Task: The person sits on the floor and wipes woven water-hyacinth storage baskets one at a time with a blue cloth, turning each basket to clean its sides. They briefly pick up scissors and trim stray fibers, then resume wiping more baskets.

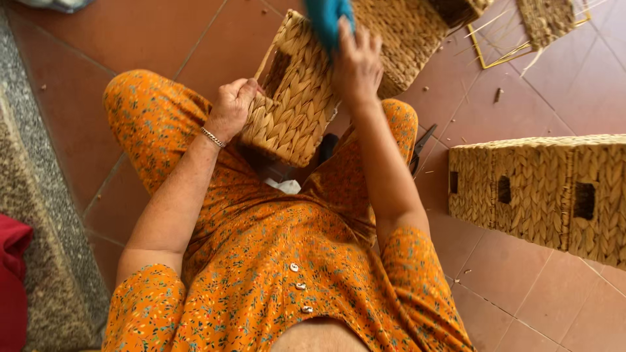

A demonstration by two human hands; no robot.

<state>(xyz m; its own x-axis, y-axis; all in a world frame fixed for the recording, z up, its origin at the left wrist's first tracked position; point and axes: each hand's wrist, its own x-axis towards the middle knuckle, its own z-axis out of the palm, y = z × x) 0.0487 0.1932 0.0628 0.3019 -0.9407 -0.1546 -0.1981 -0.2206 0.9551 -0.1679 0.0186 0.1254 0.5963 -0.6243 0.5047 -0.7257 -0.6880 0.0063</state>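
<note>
Seated on a tiled floor (163, 39), a person grips a woven basket (297, 104) over the lap. The left hand (231, 107) is clamped on its near edge; the right hand (357, 65) is closed on a blue cloth (329, 19) at its top. Finished baskets (541, 189) stand to the right.

The floor (521, 98) is laid with terracotta-red square tiles with pale grout lines, lit by even daylight. Left of the tiles runs a speckled grey stone step (39, 215), with a red cloth (12, 280) lying at its near end. Right of the tiles' centre stands a row of woven straw boxes (541, 189), and loose straw bits lie scattered beyond them.
</note>
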